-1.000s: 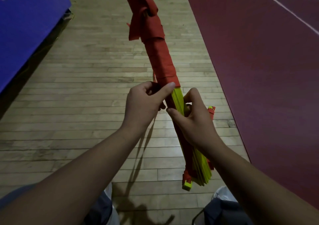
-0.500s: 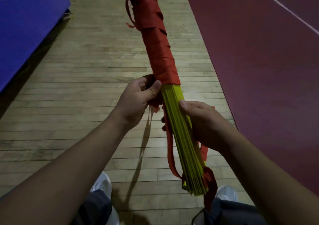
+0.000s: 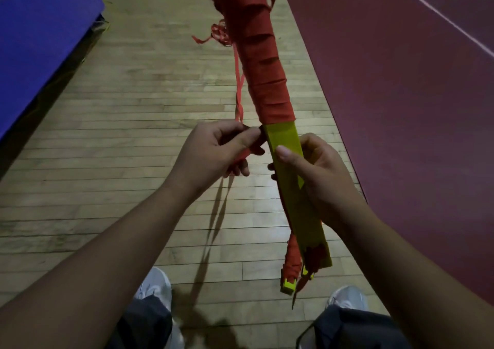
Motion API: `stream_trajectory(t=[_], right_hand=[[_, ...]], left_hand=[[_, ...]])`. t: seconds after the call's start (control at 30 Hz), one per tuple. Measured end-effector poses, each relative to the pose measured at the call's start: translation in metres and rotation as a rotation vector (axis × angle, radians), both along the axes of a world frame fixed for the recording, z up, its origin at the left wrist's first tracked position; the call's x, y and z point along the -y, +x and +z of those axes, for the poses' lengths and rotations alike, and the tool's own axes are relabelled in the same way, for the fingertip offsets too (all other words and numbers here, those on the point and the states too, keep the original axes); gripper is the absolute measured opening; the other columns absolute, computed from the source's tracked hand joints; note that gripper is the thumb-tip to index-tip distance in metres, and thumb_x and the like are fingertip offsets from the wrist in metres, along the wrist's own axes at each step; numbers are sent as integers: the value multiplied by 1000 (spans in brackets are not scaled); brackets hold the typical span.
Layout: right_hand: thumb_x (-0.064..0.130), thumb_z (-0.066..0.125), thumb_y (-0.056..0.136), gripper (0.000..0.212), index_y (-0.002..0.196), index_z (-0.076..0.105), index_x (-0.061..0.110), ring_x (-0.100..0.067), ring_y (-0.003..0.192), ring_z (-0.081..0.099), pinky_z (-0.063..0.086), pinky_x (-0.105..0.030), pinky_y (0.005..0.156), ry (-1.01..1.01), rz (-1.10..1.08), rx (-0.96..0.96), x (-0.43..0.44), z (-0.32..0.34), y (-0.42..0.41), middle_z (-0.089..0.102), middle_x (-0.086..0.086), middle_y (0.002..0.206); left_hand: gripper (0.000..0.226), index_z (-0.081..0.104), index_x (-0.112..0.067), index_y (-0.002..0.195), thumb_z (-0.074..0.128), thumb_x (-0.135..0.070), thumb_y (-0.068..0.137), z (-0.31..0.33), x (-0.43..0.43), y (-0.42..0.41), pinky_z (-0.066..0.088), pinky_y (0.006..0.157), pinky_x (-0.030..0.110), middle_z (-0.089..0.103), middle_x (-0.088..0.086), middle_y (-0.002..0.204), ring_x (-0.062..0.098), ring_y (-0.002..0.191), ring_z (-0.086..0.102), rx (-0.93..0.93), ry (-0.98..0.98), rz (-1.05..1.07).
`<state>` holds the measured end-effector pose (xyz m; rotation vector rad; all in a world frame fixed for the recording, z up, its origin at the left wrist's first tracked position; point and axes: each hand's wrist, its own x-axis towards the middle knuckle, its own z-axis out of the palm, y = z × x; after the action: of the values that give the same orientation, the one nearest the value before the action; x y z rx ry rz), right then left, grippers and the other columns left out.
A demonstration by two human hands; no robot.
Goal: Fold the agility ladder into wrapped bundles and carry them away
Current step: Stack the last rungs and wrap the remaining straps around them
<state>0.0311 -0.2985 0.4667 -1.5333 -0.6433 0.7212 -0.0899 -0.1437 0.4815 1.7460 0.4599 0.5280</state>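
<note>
A strip of wooden floor is seen running ahead. It is bounded on the right by the edge of a maroon court surface marked with a white line, and on the left by a blue mat. Open boards are left on either side of the agility ladder bundle, which is held in the air above the floor, slanting up and away from the person.

Its far part is wound in red strap, while the near part shows the flat yellow face of the stacked rungs. A loose strap tail hangs to the left of the wrap. This tail is pinched between thumb and curled fingers of the left hand, just beside the bundle's left edge. The bare rungs are gripped by the right hand, the thumb pressed on the yellow face and the fingers curled round behind. Two white shoes are visible below.
</note>
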Motion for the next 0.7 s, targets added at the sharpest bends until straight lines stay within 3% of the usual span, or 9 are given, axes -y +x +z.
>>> stream_trajectory(t=[0.13, 0.23, 0.33, 0.43, 0.53, 0.6, 0.7], right_hand=[[53, 74, 84, 37, 96, 53, 25, -27, 90, 73, 60, -57, 77, -136, -37, 233, -6, -14, -4, 69, -6, 96], [43, 75, 87, 37, 87, 40, 32, -27, 86, 68, 57, -48, 68, -214, -15, 389, -10, -20, -13, 64, -9, 93], [30, 75, 90, 41, 85, 34, 34, -22, 80, 55, 41, -30, 61, -211, -3, 525, -13, -21, -17, 55, -6, 92], [36, 70, 93, 31, 95, 40, 29, -17, 81, 52, 38, -21, 62, -198, 65, 569, -12, -17, -20, 50, -3, 98], [42, 56, 101, 23, 90, 47, 23, -13, 76, 57, 45, -18, 59, -144, 69, 410, -10, -9, -16, 58, -3, 92], [40, 50, 104, 29, 89, 53, 15, -21, 80, 64, 54, -32, 69, -109, 46, 221, -8, -4, -10, 66, -9, 93], [37, 53, 104, 26, 112, 62, 14, -26, 94, 72, 58, -40, 79, -164, 137, -108, -3, -1, -3, 71, -10, 109]], left_hand=[[21, 74, -10, 94, 77, -30, 87, -8, 15, 4, 46, 50, 20, 69, 2, 62, 13, 52, 63, -30, 63, 83], [25, 73, -16, 86, 82, -38, 80, -17, 22, 7, 48, 51, 27, 69, 0, 61, 16, 52, 65, -65, 3, 232], [21, 75, -18, 86, 82, -38, 81, -18, 25, 10, 54, 54, 32, 72, -2, 65, 15, 55, 67, -45, -47, 330], [18, 75, -13, 90, 77, -31, 88, -16, 19, 8, 57, 58, 45, 74, 6, 73, 24, 64, 70, 3, -125, 331], [22, 73, -5, 100, 69, -26, 94, -15, 6, 6, 59, 71, 50, 76, 18, 92, 34, 84, 74, 36, -204, 240], [18, 72, -7, 98, 65, -23, 95, -12, -2, 4, 57, 73, 44, 75, 14, 90, 33, 84, 72, 55, -245, 177], [15, 69, -8, 93, 62, -22, 95, -10, -6, 3, 51, 74, 47, 70, 14, 86, 36, 83, 63, 74, -288, 102]])
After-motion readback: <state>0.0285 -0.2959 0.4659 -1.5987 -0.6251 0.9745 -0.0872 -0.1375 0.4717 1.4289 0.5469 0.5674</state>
